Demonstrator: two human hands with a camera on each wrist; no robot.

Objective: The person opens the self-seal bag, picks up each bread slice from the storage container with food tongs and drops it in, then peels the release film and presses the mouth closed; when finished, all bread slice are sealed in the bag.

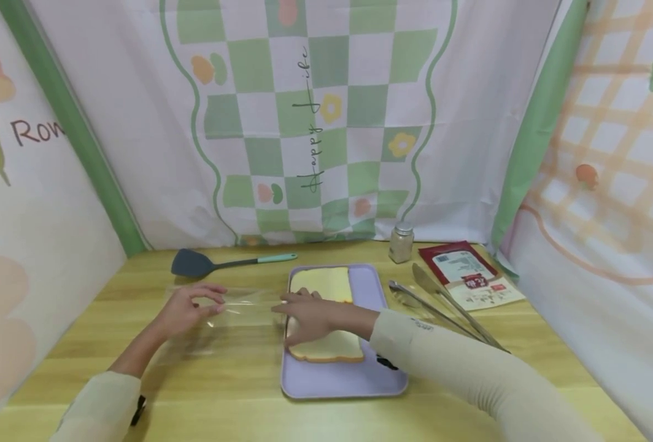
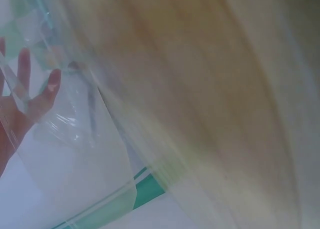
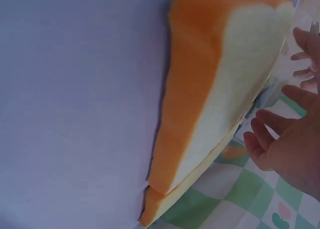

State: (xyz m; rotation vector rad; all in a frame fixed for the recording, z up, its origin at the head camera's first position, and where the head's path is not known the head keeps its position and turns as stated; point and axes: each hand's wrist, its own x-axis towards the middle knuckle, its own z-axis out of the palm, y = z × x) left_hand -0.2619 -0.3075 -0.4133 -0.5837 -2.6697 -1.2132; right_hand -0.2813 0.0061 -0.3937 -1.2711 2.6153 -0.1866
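Two bread slices lie on a lilac tray (image 1: 378, 374): a near slice (image 1: 326, 351) and a far slice (image 1: 323, 281). My right hand (image 1: 310, 316) reaches over the near slice from the right, its fingers apart and pointing left past the tray's edge. In the right wrist view, the slice's brown crust (image 3: 192, 89) shows beside that hand (image 3: 295, 149). A clear plastic sheet or bag (image 1: 243, 316) spreads left of the tray. My left hand (image 1: 188, 310) is at its left part, thumb and fingers apart; in the left wrist view plastic overlaps its spread fingers (image 2: 50, 91).
A spatula (image 1: 194, 263) with a teal handle lies at the back left. Behind the tray's right corner stands a small glass jar (image 1: 401, 244). Metal tongs (image 1: 442, 307) lie right of the tray, beside a red and white food packet (image 1: 472, 276). Printed curtains (image 1: 326, 123) enclose the wooden table.
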